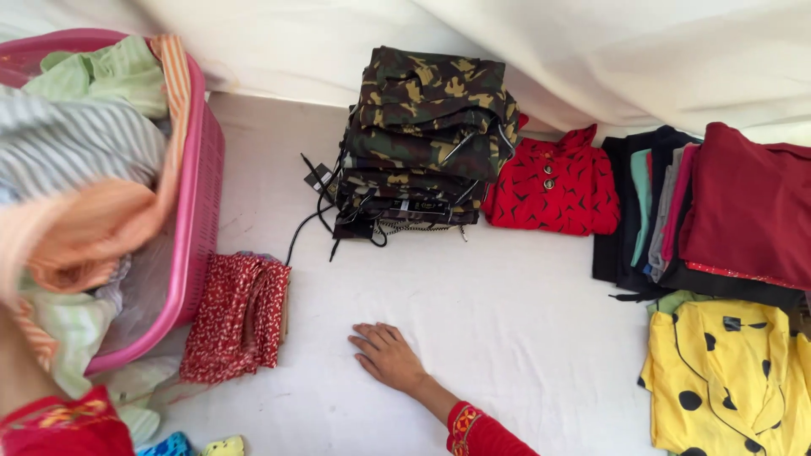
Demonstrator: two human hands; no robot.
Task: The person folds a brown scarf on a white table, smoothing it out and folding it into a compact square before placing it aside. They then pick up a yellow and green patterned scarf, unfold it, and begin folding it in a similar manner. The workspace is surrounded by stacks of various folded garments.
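My right hand (389, 356) lies flat, palm down, on the white sheet (507, 338), holding nothing; its red embroidered sleeve shows at the bottom edge. At the lower left, my left forearm (15, 371) reaches up into the pink laundry basket (201, 211). The hand itself is hidden among the clothes there. A blurred orange cloth (80, 232) lies over that arm, on top of striped and pale green garments. A folded red floral cloth (236, 317) rests against the basket's side, left of my right hand.
A tall stack of folded camouflage garments (422, 135) with black cords stands at the back centre. Beside it lies a folded red patterned shirt (553, 186). At the right are a dark mixed pile topped by a maroon garment (748, 203) and a yellow polka-dot shirt (731, 376).
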